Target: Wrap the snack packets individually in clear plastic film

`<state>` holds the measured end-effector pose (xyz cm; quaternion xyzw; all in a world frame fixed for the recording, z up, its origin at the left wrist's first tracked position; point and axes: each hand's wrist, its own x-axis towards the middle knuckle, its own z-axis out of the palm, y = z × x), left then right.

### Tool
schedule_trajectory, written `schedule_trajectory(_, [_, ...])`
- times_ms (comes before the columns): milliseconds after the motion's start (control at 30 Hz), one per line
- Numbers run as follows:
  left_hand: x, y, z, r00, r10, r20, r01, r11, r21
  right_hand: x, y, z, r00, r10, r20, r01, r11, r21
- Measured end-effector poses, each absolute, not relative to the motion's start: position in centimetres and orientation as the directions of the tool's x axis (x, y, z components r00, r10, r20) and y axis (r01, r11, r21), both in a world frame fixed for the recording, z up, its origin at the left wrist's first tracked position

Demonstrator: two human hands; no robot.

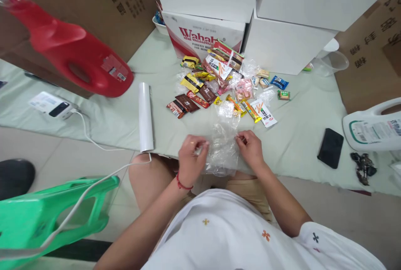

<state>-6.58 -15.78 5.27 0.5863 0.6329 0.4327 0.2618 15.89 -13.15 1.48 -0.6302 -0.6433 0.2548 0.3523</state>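
A crumpled clear plastic bag (222,149) spreads between my hands at the table's front edge. My left hand (193,153) pinches its left side, fingers closed. On the opposite side, my right hand (249,145) grips the bag between thumb and fingertips. Just beyond the bag lies a pile of wrapped snacks: a yellow packet (191,82), brown packets (187,103), a red wrapped bar (198,99), a white packet (263,112) and an orange-yellow stick packet (251,111). More crumpled clear plastic lies among them.
A white roll (145,116) lies left of my hands. Farther left are a red jug (81,53), a white power bank (52,105) with a cable, and a green stool (56,211). To the right are a phone (330,148), keys (363,167) and a white jug (376,126). Boxes (203,32) stand behind.
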Motion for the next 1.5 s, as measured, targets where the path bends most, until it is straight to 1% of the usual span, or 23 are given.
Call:
schedule_trajectory(67, [-4.4, -14.7, 5.8, -0.018, 1.000, -0.022, 0.398, 0.028, 0.917, 15.6, -13.9, 2.2, 0.029, 0.982, 0.186, 0.661, 0.120, -0.741])
schedule_trajectory(100, [-3.3, -14.1, 5.8, 0.010, 0.995, -0.097, 0.358, 0.087, 0.930, 15.4, -14.3, 2.6, 0.024, 0.977, 0.210, 0.682, 0.137, -0.719])
schedule_trajectory(167, [-1.1, -13.0, 5.3, 0.009, 0.984, -0.177, 0.296, 0.166, 0.941, 15.2, -15.1, 3.3, 0.012, 0.968, 0.250, 0.723, 0.165, -0.671])
schedule_trajectory(233, [0.4, -12.2, 4.5, 0.012, 0.976, -0.219, 0.197, 0.212, 0.957, 15.1, -15.8, 3.9, -0.044, 0.961, 0.273, 0.717, 0.221, -0.661])
schedule_trajectory(300, [1.0, -11.9, 3.8, 0.022, 0.965, -0.260, 0.056, 0.258, 0.964, 15.5, -16.2, 4.3, -0.117, 0.956, 0.269, 0.630, 0.281, -0.724])
schedule_trajectory(333, [1.0, -11.9, 3.5, 0.018, 0.960, -0.279, -0.012, 0.279, 0.960, 15.8, -16.2, 4.4, -0.121, 0.959, 0.254, 0.568, 0.277, -0.775])
schedule_trajectory(367, [0.9, -11.9, 3.3, 0.010, 0.955, -0.297, -0.068, 0.297, 0.952, 16.2, -16.1, 4.4, -0.090, 0.970, 0.225, 0.503, 0.240, -0.830])
schedule_trajectory(433, [0.5, -12.2, 3.1, 0.005, 0.946, -0.323, -0.135, 0.321, 0.937, 16.9, -15.5, 4.2, 0.053, 0.993, 0.107, 0.369, 0.080, -0.926])
schedule_trajectory(500, [0.2, -12.5, 3.2, 0.047, 0.943, -0.330, -0.160, 0.333, 0.929, 17.1, -14.6, 3.9, 0.158, 0.987, -0.032, 0.239, -0.070, -0.969])
schedule_trajectory(533, [0.1, -12.7, 3.2, 0.076, 0.943, -0.324, -0.156, 0.332, 0.930, 17.0, -14.2, 3.8, 0.159, 0.984, -0.075, 0.200, -0.107, -0.974])
schedule_trajectory(567, [0.1, -12.8, 3.3, 0.100, 0.944, -0.315, -0.141, 0.326, 0.935, 16.7, -13.8, 3.7, 0.132, 0.987, -0.092, 0.185, -0.116, -0.976])
schedule_trajectory(633, [0.2, -13.0, 3.3, 0.125, 0.949, -0.291, -0.099, 0.304, 0.948, 15.9, -13.1, 3.7, 0.056, 0.995, -0.078, 0.189, -0.087, -0.978])
schedule_trajectory(700, [0.2, -13.1, 3.4, 0.136, 0.952, -0.273, -0.083, 0.285, 0.955, 15.2, -12.7, 3.9, 0.027, 0.996, -0.080, 0.146, -0.083, -0.986])
schedule_trajectory(833, [-1.0, -12.9, 3.5, 0.152, 0.951, -0.271, -0.151, 0.293, 0.944, 15.7, -12.1, 4.0, 0.151, 0.968, -0.199, -0.113, -0.183, -0.977])
schedule_trajectory(900, [-1.9, -12.9, 3.6, 0.159, 0.950, -0.269, -0.177, 0.296, 0.939, 16.7, -12.0, 3.9, 0.210, 0.944, -0.255, -0.197, -0.215, -0.956])
schedule_trajectory(967, [-2.6, -13.0, 3.6, 0.192, 0.945, -0.263, -0.192, 0.299, 0.935, 17.4, -11.9, 3.9, 0.243, 0.928, -0.282, -0.231, -0.227, -0.946])
schedule_trajectory(1033, [-3.1, -13.2, 3.6, 0.266, 0.930, -0.255, -0.218, 0.316, 0.923, 17.7, -11.7, 4.0, 0.238, 0.927, -0.291, -0.238, -0.235, -0.942])
schedule_trajectory(1133, [-3.3, -13.6, 3.7, 0.379, 0.891, -0.250, -0.278, 0.367, 0.888, 17.1, -11.3, 4.3, 0.138, 0.931, -0.337, -0.224, -0.303, -0.926])
schedule_trajectory(1200, [-3.4, -13.8, 3.7, 0.407, 0.876, -0.259, -0.292, 0.393, 0.872, 16.4, -10.8, 4.3, 0.053, 0.928, -0.368, -0.168, -0.355, -0.919])
schedule_trajectory(1267, [-3.8, -13.9, 3.8, 0.393, 0.878, -0.272, -0.284, 0.397, 0.873, 15.9, -10.4, 4.2, 0.049, 0.940, -0.339, -0.108, -0.332, -0.937])
schedule_trajectory(1400, [-4.9, -14.3, 3.7, 0.336, 0.905, -0.259, -0.223, 0.344, 0.912, 16.1, -10.0, 4.0, 0.213, 0.969, -0.128, -0.046, -0.121, -0.992])
schedule_trajectory(1467, [-5.5, -14.3, 3.4, 0.376, 0.894, -0.243, -0.167, 0.324, 0.931, 16.4, -10.1, 4.0, 0.204, 0.977, -0.068, -0.031, -0.063, -0.998])
schedule_trajectory(1500, [-5.7, -14.2, 3.2, 0.390, 0.888, -0.241, -0.154, 0.321, 0.934, 16.5, -10.2, 4.1, 0.185, 0.981, -0.063, -0.048, -0.055, -0.997])
